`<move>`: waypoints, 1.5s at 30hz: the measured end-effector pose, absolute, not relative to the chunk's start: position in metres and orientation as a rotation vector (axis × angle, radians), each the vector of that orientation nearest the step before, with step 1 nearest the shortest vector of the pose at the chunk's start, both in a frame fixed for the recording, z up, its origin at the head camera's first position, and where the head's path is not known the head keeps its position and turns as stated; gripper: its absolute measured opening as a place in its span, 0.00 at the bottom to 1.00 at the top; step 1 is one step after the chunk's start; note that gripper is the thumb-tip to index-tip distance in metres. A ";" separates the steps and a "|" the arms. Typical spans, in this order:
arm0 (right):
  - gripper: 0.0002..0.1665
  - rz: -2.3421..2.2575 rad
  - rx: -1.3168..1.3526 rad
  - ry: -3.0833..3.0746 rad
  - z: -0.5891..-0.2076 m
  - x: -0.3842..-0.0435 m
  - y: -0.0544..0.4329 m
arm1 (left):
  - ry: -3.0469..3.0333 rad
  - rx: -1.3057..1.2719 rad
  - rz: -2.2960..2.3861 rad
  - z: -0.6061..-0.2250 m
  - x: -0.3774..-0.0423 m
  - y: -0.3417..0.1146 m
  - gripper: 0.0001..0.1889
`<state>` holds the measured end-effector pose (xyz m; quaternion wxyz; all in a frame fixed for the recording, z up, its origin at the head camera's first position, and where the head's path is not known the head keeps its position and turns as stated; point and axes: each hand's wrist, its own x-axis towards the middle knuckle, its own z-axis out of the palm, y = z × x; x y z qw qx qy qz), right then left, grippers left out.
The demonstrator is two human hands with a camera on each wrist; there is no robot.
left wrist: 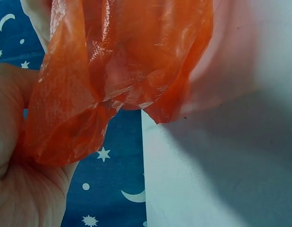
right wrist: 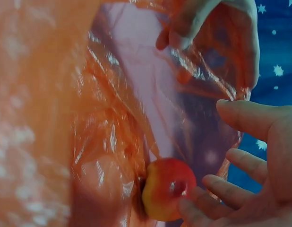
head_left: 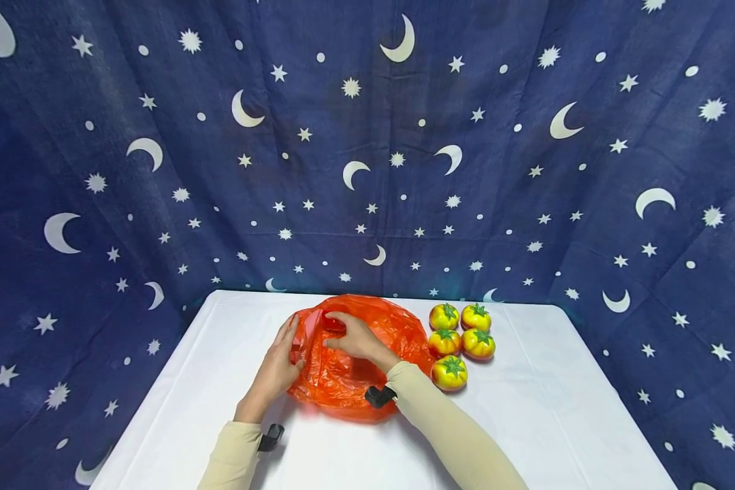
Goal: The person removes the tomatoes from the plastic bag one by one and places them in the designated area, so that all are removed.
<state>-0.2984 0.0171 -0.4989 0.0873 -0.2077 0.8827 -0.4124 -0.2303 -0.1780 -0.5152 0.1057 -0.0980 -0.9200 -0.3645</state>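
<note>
A thin orange-red plastic bag (head_left: 398, 333) lies crumpled on the table, its mouth held open on the left. My left hand (head_left: 278, 367) holds the rim there; in the left wrist view the film passes between thumb and fingers. At the mouth, my right hand (head_left: 356, 339) reaches in with thumb and fingers spread. The right wrist view shows a red and yellow tomato (right wrist: 165, 187) in the bag, right at the tips of the right hand's straight fingers, not enclosed by them.
Several yellow-red tomatoes (head_left: 478, 345) with green leafy tops stand in a close group right of the bag. A white cloth covers the table (head_left: 539, 408). Behind it hangs a dark blue curtain (head_left: 318, 184) with moons and stars.
</note>
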 end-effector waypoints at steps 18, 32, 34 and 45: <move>0.40 -1.255 -0.437 2.710 -0.507 -0.322 0.010 | -2.728 -0.291 -1.089 -0.517 -0.231 -0.178 0.51; 0.33 -1.376 -0.273 2.694 -0.521 -0.334 0.011 | -2.755 -0.239 -1.129 -0.517 -0.234 -0.174 0.51; 0.31 -1.396 -0.267 2.691 -0.522 -0.335 0.010 | -2.750 -0.243 -1.116 -0.517 -0.234 -0.174 0.51; 0.25 -1.428 -0.311 2.766 -0.528 -0.341 0.005 | -2.727 -0.250 -1.104 -0.519 -0.237 -0.174 0.51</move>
